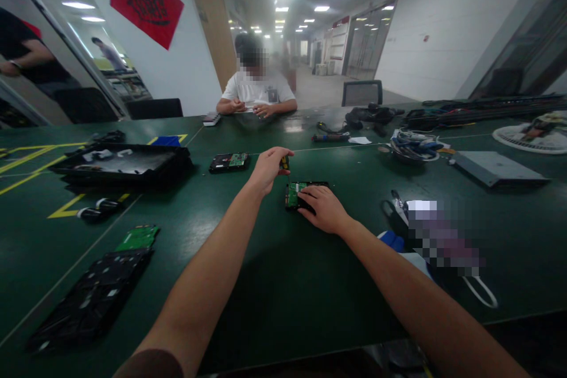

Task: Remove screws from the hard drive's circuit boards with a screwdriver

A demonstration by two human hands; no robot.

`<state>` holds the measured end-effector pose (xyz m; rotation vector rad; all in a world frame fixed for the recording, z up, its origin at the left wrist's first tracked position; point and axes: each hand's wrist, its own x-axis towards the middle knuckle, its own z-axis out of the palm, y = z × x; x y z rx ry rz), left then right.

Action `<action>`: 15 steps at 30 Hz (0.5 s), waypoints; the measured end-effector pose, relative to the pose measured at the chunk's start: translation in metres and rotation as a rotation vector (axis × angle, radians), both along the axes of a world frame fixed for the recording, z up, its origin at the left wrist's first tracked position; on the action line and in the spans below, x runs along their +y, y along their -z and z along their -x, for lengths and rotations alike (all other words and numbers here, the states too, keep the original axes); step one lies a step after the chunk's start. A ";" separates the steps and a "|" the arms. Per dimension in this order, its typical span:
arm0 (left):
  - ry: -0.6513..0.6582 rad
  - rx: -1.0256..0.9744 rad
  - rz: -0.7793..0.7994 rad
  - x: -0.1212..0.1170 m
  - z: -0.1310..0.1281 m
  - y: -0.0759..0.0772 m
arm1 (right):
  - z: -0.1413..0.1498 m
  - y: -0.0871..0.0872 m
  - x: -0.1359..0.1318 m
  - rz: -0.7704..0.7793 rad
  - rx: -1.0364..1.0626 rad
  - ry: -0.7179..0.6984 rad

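Observation:
A black hard drive [297, 194] with a green circuit board facing up lies on the green table [274, 283] in front of me. My right hand [323, 208] rests on its right side, fingers pressed down on it. My left hand [268, 168] is closed round a small screwdriver [286, 165] with a yellow and black handle, held upright with its tip down on the board's left edge.
A second drive [229, 162] lies further back. At left are a black tray [119, 165], a loose green board [138, 238] and a stack of black trays [93, 295]. Cables [414, 146] and a grey box [496, 168] lie at right. Another person [257, 91] sits across the table.

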<state>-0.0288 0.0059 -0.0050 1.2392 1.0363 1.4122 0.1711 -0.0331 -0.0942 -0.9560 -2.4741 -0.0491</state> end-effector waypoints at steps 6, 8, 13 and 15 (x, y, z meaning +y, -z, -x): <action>0.068 -0.152 0.121 0.003 -0.002 0.000 | 0.000 0.000 0.000 -0.003 0.009 -0.006; 0.034 -0.167 0.129 0.006 -0.001 0.001 | -0.001 0.000 0.000 -0.003 0.000 -0.004; -0.104 -0.041 0.056 0.008 0.003 0.002 | 0.000 -0.002 -0.001 -0.003 -0.005 -0.002; -0.046 -0.031 0.051 0.006 0.003 0.001 | 0.000 -0.002 -0.001 0.000 -0.001 -0.004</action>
